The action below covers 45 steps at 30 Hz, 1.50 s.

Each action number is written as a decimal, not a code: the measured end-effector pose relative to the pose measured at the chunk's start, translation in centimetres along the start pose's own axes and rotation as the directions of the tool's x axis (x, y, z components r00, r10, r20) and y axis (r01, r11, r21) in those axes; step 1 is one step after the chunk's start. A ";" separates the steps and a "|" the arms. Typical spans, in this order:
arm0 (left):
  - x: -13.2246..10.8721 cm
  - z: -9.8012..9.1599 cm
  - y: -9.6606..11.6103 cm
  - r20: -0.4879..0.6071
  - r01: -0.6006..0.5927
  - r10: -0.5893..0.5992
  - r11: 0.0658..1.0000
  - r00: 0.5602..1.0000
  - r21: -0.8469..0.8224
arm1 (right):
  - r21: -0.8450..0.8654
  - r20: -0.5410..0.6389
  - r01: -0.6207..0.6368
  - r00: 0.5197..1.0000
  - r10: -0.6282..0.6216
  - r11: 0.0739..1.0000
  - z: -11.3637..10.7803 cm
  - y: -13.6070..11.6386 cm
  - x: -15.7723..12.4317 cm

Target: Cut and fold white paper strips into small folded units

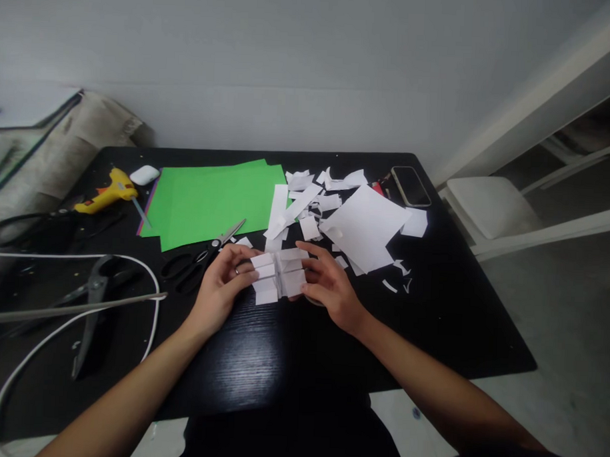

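Observation:
Between my two hands is a small folded piece of white paper, creased along its middle and split into several flaps. My left hand pinches its left edge between thumb and fingers; a ring shows on one finger. On the other side, my right hand grips the right edge, thumb in front and fingers behind. Black-handled scissors lie just beyond my left hand, blades pointing away to the right. Past the folded paper, white paper strips rest partly on green sheets.
A yellow glue gun and a white mouse lie at the back left. Large shears and a white cable are nearer. White sheets, scraps and a phone lie right on the black table.

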<state>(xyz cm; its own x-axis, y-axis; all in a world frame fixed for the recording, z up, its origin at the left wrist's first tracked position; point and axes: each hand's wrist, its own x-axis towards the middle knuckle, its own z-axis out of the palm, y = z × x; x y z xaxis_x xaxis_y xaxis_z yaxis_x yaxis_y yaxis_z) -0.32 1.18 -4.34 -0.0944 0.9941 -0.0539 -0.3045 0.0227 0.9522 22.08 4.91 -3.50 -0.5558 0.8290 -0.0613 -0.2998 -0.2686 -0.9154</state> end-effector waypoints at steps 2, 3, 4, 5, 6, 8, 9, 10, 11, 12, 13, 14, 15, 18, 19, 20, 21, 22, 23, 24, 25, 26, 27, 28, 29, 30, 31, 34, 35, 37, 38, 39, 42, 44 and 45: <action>0.0 0.0 0.0 -0.003 -0.002 0.002 1.000 1.000 0.018 | -0.014 -0.012 0.005 1.000 -0.005 1.000 0.1 0.0 0.0; 0.0 -0.1 0.0 -0.006 -0.001 0.001 1.000 1.000 0.025 | -0.021 -0.020 0.006 1.000 -0.007 1.000 0.1 0.0 0.0; 0.0 -0.1 0.0 -0.008 0.003 -0.002 1.000 1.000 0.030 | -0.028 -0.027 0.008 1.000 -0.009 1.000 0.1 -0.1 0.0; 0.0 -0.1 0.0 -0.010 0.007 -0.007 0.999 1.000 0.033 | -0.035 -0.033 0.011 0.999 -0.012 0.999 0.1 -0.1 0.0; 0.0 -0.1 0.0 -0.012 0.012 -0.011 0.999 1.000 0.037 | -0.040 -0.037 0.015 0.999 -0.017 0.999 0.1 -0.1 0.0; 0.0 -0.1 0.1 -0.016 0.020 -0.019 0.999 1.000 0.047 | -0.049 -0.034 0.022 0.999 -0.024 0.999 0.1 0.0 0.0; 0.0 0.0 0.1 -0.018 0.023 -0.022 0.998 1.000 0.050 | -0.051 -0.030 0.027 0.999 -0.028 0.998 0.1 0.0 0.0; -0.1 0.0 0.1 -0.018 0.025 -0.024 0.998 1.000 0.053 | -0.049 -0.024 0.031 0.999 -0.032 0.998 0.1 0.0 0.0; -0.1 0.0 0.1 -0.019 0.024 -0.023 0.998 1.000 0.054 | -0.045 -0.019 0.034 0.999 -0.035 0.998 0.1 0.0 0.0; -0.1 0.0 0.1 -0.019 0.024 -0.023 0.998 1.000 0.057 | -0.040 -0.014 0.036 0.999 -0.037 0.999 0.0 0.0 -0.1; -0.1 0.0 0.1 -0.022 0.023 -0.021 0.998 1.000 0.062 | -0.035 -0.009 0.037 0.999 -0.037 0.999 0.0 0.0 -0.1; -0.1 0.0 0.1 -0.027 0.023 -0.022 0.997 0.999 0.068 | -0.029 -0.006 0.035 0.999 -0.035 0.999 0.1 0.0 -0.1; -0.1 -0.1 0.0 -0.032 0.027 -0.025 0.997 0.999 0.075 | -0.023 -0.004 0.031 0.999 -0.031 0.999 0.1 0.0 -0.1; 0.0 -0.2 -0.1 -0.049 0.050 -0.045 0.995 0.998 0.088 | -0.012 -0.011 0.022 1.000 -0.022 1.000 0.1 0.0 -0.1; 0.0 -0.2 -0.1 -0.052 0.055 -0.051 0.994 0.997 0.094 | -0.012 -0.017 0.020 1.000 -0.020 1.000 0.2 0.0 -0.1; -0.1 -0.1 0.0 -0.056 0.054 -0.048 0.993 0.997 0.106 | -0.015 -0.025 0.017 1.000 -0.018 1.000 0.2 0.1 0.0; -0.1 0.0 0.1 -0.061 0.043 -0.036 0.991 0.997 0.126 | -0.023 -0.034 0.013 0.999 -0.014 1.000 0.2 0.2 0.0; -0.1 0.2 0.2 -0.068 0.023 -0.012 0.988 0.998 0.154 | -0.037 -0.042 0.005 0.999 -0.006 0.999 0.2 0.3 0.1; -0.2 0.3 0.3 -0.074 -0.008 0.023 0.982 0.997 0.190 | -0.055 -0.052 -0.003 0.999 0.001 0.998 0.1 0.4 0.1; -0.3 0.5 0.4 -0.072 -0.047 0.066 0.971 0.995 0.235 | -0.076 -0.063 -0.011 0.998 0.006 0.997 0.1 0.5 0.1; -0.4 0.7 0.5 -0.060 -0.092 0.113 0.953 0.992 0.289 | -0.098 -0.072 -0.017 0.997 0.010 0.995 0.2 0.6 0.1; -0.5 0.8 0.5 -0.033 -0.139 0.161 0.927 0.986 0.349 | -0.123 -0.078 -0.021 0.997 0.012 0.992 0.2 0.6 0.1; -0.6 0.9 0.6 0.004 -0.188 0.205 0.892 0.979 0.410 | -0.150 -0.084 -0.024 0.996 0.012 0.988 0.2 0.7 0.1; -0.7 1.0 0.6 0.046 -0.236 0.244 0.851 0.969 0.468 | -0.178 -0.087 -0.024 0.996 0.009 0.984 0.3 0.7 0.0; -0.7 1.1 0.6 0.087 -0.278 0.273 0.807 0.958 0.521 | -0.207 -0.086 -0.024 0.996 0.006 0.978 0.4 0.7 -0.1; -0.8 1.1 0.6 0.124 -0.309 0.292 0.766 0.948 0.564 | -0.237 -0.080 -0.023 0.997 0.004 0.971 0.4 0.7 -0.1; -0.8 1.1 0.6 0.151 -0.331 0.302 0.732 0.941 0.596 | -0.266 -0.075 -0.022 0.997 0.002 0.964 0.5 0.7 -0.2; -0.9 1.2 0.7 0.178 -0.334 0.290 0.683 0.940 0.649 | -0.322 -0.061 -0.019 0.998 -0.001 0.947 0.6 0.8 -0.3; -1.0 1.2 0.7 0.166 -0.319 0.281 0.683 0.945 0.657 | -0.331 -0.059 -0.019 0.998 -0.001 0.943 0.6 0.8 -0.3; -1.1 1.1 0.6 0.122 -0.276 0.264 0.693 0.957 0.666 | -0.336 -0.061 -0.018 0.998 -0.003 0.942 0.5 0.9 -0.4; -1.1 1.1 0.6 0.098 -0.254 0.256 0.699 0.962 0.668 | -0.334 -0.063 -0.017 0.998 -0.004 0.942 0.5 0.9 -0.4; -1.2 1.0 0.5 0.078 -0.237 0.249 0.706 0.965 0.668 | -0.329 -0.067 -0.018 0.998 -0.004 0.944 0.5 0.9 -0.4; -1.2 0.9 0.4 0.041 -0.199 0.228 0.736 0.973 0.647 | -0.308 -0.081 -0.022 0.997 -0.003 0.951 0.4 0.9 -0.3; -1.2 0.8 0.3 0.013 -0.165 0.199 0.772 0.980 0.613 | -0.293 -0.092 -0.028 0.996 0.001 0.956 0.4 0.8 -0.3; -1.2 0.9 0.3 -0.004 -0.144 0.182 0.794 0.983 0.591 | -0.287 -0.097 -0.029 0.995 0.001 0.957 0.4 0.8 -0.2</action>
<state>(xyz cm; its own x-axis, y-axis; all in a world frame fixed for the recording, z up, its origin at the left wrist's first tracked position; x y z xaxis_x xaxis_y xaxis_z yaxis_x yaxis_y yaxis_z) 0.50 0.10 -3.71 -0.1519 0.9812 0.1187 0.3322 -0.0625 0.9411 21.66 4.30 -4.11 -0.4783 0.8725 -0.1001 -0.0484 -0.1401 -0.9890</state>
